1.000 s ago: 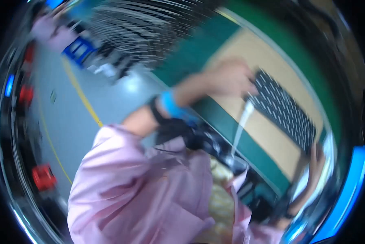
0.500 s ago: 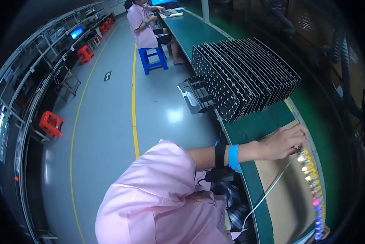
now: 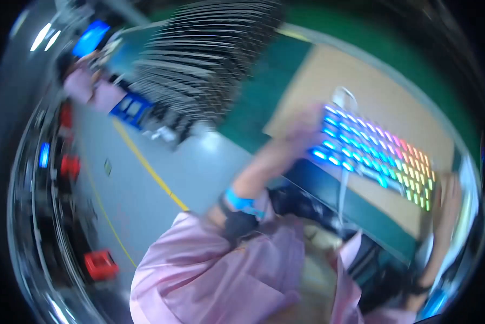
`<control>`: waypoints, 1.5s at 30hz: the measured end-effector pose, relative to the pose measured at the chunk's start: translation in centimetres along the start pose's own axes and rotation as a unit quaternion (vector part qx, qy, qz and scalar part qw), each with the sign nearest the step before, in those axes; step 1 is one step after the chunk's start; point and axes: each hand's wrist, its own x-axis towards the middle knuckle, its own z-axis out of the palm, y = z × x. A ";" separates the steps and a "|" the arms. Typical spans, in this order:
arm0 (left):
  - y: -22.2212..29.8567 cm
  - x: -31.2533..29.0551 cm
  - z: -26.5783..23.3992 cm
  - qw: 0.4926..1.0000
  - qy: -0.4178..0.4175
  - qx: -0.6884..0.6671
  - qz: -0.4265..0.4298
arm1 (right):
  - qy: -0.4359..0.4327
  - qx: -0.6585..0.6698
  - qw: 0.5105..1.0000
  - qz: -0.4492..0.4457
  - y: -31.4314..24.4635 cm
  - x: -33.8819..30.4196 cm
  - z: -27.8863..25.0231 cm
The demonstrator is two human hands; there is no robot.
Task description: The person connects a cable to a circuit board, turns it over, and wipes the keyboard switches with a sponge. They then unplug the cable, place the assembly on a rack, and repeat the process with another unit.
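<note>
A compact keyboard (image 3: 379, 153) glows over the bench, its lit keys running from blue at the left through pink to yellow and green at the right. My left hand (image 3: 306, 128), smeared by motion, is closed on its left end. At the opposite end my right hand (image 3: 446, 195) grips the right edge, fingers partly blurred. A pale cable (image 3: 342, 197) loops behind the keyboard and hangs down in front toward my lap. Beneath lies a tan cardboard sheet (image 3: 356, 70) on the green bench top (image 3: 266, 89).
A row of dark upright panels (image 3: 199, 59) stands on the bench to the left. Farther off, a co-worker in pink (image 3: 94, 89) sits on a blue stool (image 3: 131, 109). Red stools (image 3: 101, 264) and shelving line the left side beyond the grey floor (image 3: 161, 167).
The view has swung right. The keyboard, edge-on before, now shows its lit key face. My right hand, barely visible earlier, now shows at its right end.
</note>
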 end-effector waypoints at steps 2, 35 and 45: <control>-1.8 2.4 -1.0 0.992 -0.100 -0.039 0.063 | 0.079 0.203 0.970 0.109 -2.7 2.0 -0.6; -2.8 7.3 3.6 0.994 -0.109 -0.003 0.005 | 0.125 0.055 0.901 0.413 8.7 -2.7 2.7; -1.0 4.8 7.1 0.994 -0.100 0.033 0.019 | -0.038 0.319 0.940 0.113 -9.4 4.7 3.1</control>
